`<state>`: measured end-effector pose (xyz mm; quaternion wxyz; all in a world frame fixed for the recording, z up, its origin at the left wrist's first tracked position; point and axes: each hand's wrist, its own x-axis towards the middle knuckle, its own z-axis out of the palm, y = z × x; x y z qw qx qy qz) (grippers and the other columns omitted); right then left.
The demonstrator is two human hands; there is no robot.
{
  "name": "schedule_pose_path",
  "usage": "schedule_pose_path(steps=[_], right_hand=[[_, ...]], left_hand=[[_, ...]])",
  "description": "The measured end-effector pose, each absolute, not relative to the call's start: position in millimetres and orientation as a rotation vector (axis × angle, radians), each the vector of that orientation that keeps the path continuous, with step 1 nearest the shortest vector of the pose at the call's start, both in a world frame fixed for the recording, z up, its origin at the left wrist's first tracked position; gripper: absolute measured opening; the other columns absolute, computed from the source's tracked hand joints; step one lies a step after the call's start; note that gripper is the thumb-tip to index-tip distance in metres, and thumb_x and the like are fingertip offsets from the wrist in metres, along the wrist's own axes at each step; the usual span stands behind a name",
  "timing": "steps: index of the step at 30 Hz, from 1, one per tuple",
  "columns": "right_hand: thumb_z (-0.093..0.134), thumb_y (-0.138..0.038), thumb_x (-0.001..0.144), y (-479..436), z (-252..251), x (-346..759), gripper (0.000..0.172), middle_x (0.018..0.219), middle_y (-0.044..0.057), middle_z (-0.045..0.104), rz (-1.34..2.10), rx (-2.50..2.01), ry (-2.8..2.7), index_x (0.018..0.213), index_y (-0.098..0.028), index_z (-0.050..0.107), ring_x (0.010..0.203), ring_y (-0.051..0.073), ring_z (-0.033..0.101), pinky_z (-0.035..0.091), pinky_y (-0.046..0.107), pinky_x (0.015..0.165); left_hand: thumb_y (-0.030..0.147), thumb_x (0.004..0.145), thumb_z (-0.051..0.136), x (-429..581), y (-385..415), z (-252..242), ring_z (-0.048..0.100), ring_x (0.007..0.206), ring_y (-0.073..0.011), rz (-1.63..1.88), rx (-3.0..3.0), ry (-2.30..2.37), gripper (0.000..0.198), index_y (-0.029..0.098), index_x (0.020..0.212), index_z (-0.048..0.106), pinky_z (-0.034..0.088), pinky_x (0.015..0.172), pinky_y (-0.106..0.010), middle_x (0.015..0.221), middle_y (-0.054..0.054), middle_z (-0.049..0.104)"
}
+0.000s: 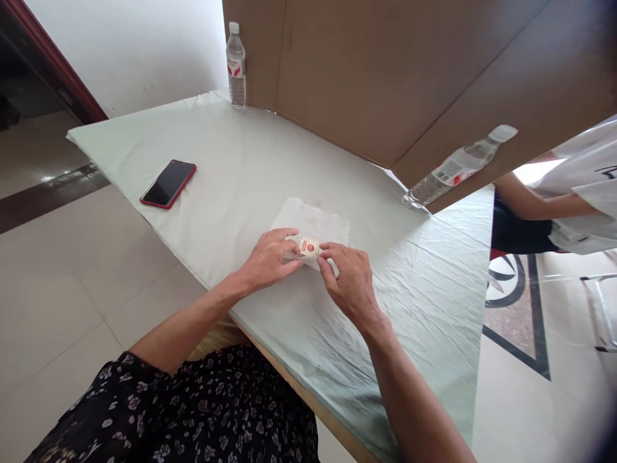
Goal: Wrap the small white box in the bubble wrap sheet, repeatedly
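Observation:
A small cream-coloured box [309,247] with red print and a round red picture lies between my hands over a sheet of thin white tissue [322,222]. My left hand [274,257] is at its left end, thumb and fingers curled in against it. At the opposite end, my right hand [348,276] pinches the box between thumb and fingertips. The tissue spreads out flat beyond and under the box, its near part hidden by my hands.
The table has a pale cloth [231,161]. A red-cased phone [169,184] lies to the left. Brown cardboard panels [337,77] stand behind, with one water bottle [236,67] at the far left and another bottle [457,168] at the right. A person's arm [535,199] shows beyond.

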<state>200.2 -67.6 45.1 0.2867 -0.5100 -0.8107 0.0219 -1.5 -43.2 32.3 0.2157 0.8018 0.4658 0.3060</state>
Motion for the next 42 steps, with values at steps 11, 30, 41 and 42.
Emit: schedule_pose_path(steps=[11, 30, 41, 42], right_hand=[[0.054, -0.039, 0.088, -26.7, 18.4, 202.3, 0.019, 0.094, 0.005, 0.075, 0.766, -1.433, -1.707, 0.081, -0.023, 0.062, 0.087, 0.020, 0.067, 0.049, 0.033, 0.081], [0.057, -0.039, 0.088, -31.7, 7.0, 200.7, 0.019, 0.079, 0.001, 0.072, 0.601, -1.502, -1.658, 0.081, -0.024, 0.064, 0.077, 0.019, 0.065, 0.047, 0.033, 0.078], [0.057, -0.022, 0.094, -51.1, 32.1, 192.0, 0.012, 0.096, 0.006, 0.074, -0.115, -1.236, -2.151, 0.091, -0.022, 0.068, 0.090, 0.021, 0.064, 0.041, 0.036, 0.084], [0.056, -0.020, 0.094, -53.4, 31.8, 188.2, 0.012, 0.098, 0.006, 0.074, -0.106, -1.212, -2.206, 0.092, -0.022, 0.068, 0.090, 0.021, 0.063, 0.041, 0.035, 0.083]], left_hand=[[0.032, 0.081, 0.061, 15.8, -10.8, 23.3, 0.069, 0.097, -0.0201, 0.920, 1.665, 1.233, 0.016, 0.017, 0.081, 0.067, 0.052, 0.086, -0.032, 0.105, -0.005, 0.076], [0.025, 0.077, 0.063, 20.3, -12.3, 20.6, 0.062, 0.079, -0.0143, 0.966, 1.575, 1.214, 0.010, 0.016, 0.076, 0.066, 0.047, 0.076, -0.025, 0.080, -0.001, 0.071], [0.030, 0.076, 0.063, 20.6, -10.0, 20.1, 0.058, 0.073, -0.0127, 0.946, 1.540, 1.176, 0.014, 0.016, 0.076, 0.062, 0.045, 0.070, -0.025, 0.075, 0.000, 0.065], [0.030, 0.076, 0.062, 19.1, -9.6, 20.3, 0.059, 0.075, -0.0131, 0.941, 1.544, 1.172, 0.014, 0.016, 0.078, 0.062, 0.046, 0.072, -0.025, 0.077, -0.001, 0.066]])
